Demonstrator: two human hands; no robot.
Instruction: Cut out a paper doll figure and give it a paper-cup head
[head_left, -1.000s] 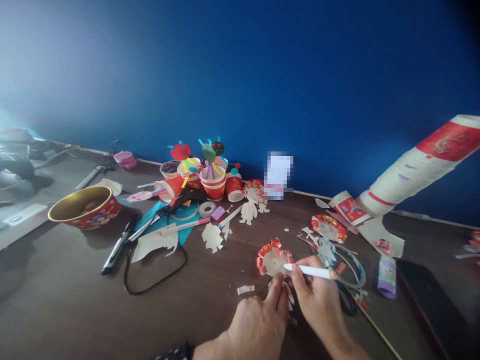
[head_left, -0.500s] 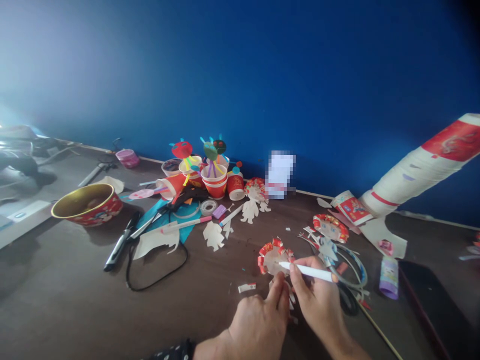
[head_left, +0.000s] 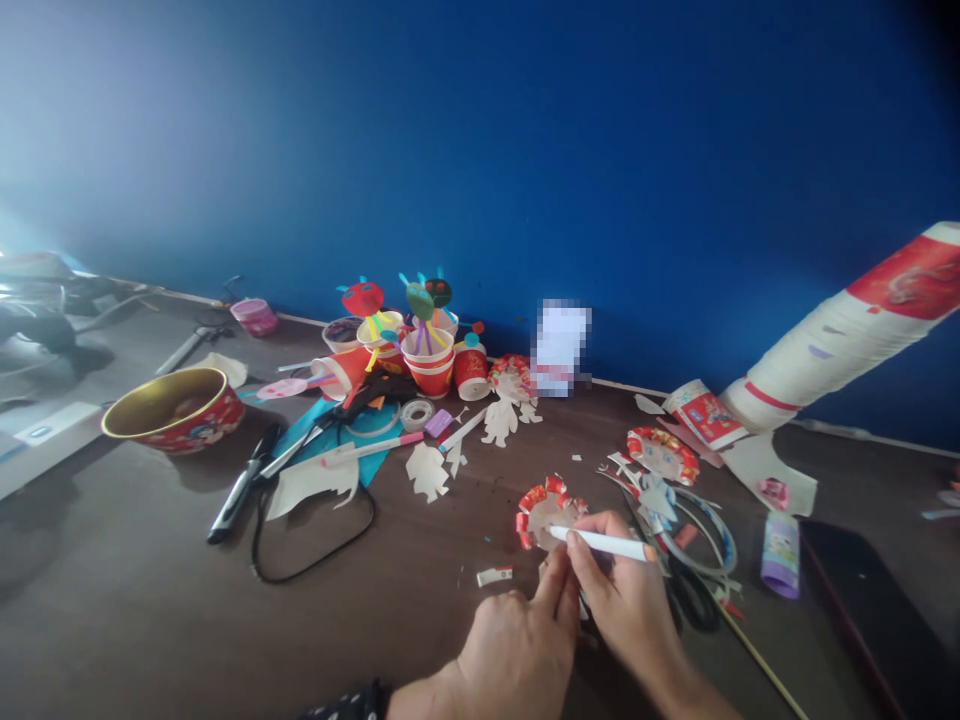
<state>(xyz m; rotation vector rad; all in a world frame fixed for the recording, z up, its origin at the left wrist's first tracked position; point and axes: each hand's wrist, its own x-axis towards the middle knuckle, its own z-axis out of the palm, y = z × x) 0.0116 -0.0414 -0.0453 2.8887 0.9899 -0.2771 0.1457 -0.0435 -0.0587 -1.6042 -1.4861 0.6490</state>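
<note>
A white marker pen (head_left: 611, 543) is pinched in my right hand (head_left: 626, 590), its tip on or just over the pale round face of a paper doll (head_left: 541, 520). Curled red paper strips frame that face. Below it my left hand (head_left: 521, 635) presses the doll against the table, fingers bent and close together, hiding most of its body. A small printed paper scrap (head_left: 494, 576) lies left of the doll. To the right is a similar paper figure (head_left: 664, 456) with red curls and drawn blue eyes.
Red paper cups (head_left: 429, 365) with coloured paper creatures stand at the back. A gold-lined bowl (head_left: 217, 420), a pen-like black and silver tool (head_left: 244, 485) and paper cutouts (head_left: 428, 473) lie left. Right are a tall cup stack (head_left: 832, 330), a purple-ended tube (head_left: 781, 555) and a dark phone (head_left: 874, 600).
My right hand and the marker have shifted slightly left, the tip now a little further left and lower on the doll's face. My left hand stays in place.
</note>
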